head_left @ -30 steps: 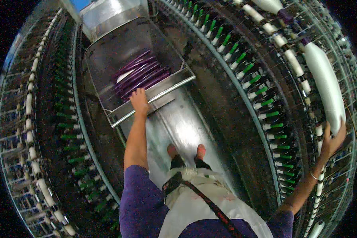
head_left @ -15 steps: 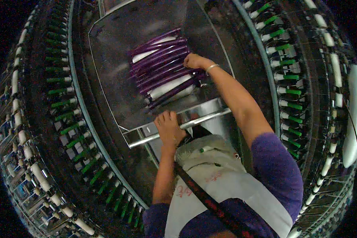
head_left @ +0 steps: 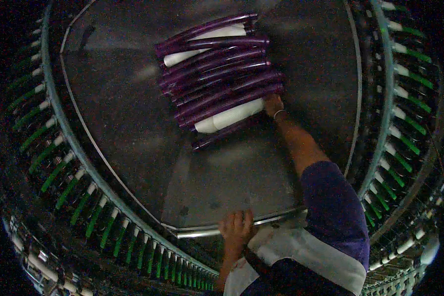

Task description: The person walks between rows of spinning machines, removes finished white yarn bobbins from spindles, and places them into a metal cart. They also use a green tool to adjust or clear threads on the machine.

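Looking down into a dark bin (head_left: pixel 121 98), we find shiny purple tubes (head_left: pixel 222 71) lying side by side in the middle, with a white roll (head_left: pixel 230 116) near the closest edge of the pile. Our right hand (head_left: pixel 274 104) meets its right end; we cannot tell whether it grips. Our left hand (head_left: pixel 237 225) lies over the metal rim (head_left: pixel 197 232), its grip also unclear. We judge the tubes light, stiff and slippery, the roll softer-skinned, both best held by their ends.
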Available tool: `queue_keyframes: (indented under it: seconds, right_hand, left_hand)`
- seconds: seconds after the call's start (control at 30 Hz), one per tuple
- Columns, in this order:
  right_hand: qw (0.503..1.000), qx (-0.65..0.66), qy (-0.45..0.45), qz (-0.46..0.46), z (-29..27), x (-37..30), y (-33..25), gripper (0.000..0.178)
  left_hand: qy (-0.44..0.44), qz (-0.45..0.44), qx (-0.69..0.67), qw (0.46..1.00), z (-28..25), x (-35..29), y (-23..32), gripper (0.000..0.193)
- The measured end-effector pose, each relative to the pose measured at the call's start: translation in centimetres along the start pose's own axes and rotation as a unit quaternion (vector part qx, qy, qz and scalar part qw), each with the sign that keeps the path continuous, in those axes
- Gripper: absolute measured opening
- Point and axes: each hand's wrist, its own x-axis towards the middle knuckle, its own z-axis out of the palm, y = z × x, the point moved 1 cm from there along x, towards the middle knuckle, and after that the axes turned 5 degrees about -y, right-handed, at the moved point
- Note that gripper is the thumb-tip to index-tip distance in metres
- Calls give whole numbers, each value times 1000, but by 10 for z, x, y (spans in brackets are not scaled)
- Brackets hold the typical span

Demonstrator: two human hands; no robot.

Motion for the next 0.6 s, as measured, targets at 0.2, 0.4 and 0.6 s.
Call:
queue_keyframes:
  seconds: [0.2,0.4,0.6]
  right_hand:
    - [990,20,-130,49,-28,39,0,43]
    - [930,65,-360,-24,-159,-21,-24,44]
    - [921,193,-322,-100,-327,-79,-89,41]
  left_hand:
    - [9,16,57,998,11,-19,-12,30]
    - [77,44,87,992,11,-17,-21,39]
    - [54,57,5,997,0,-27,-17,91]
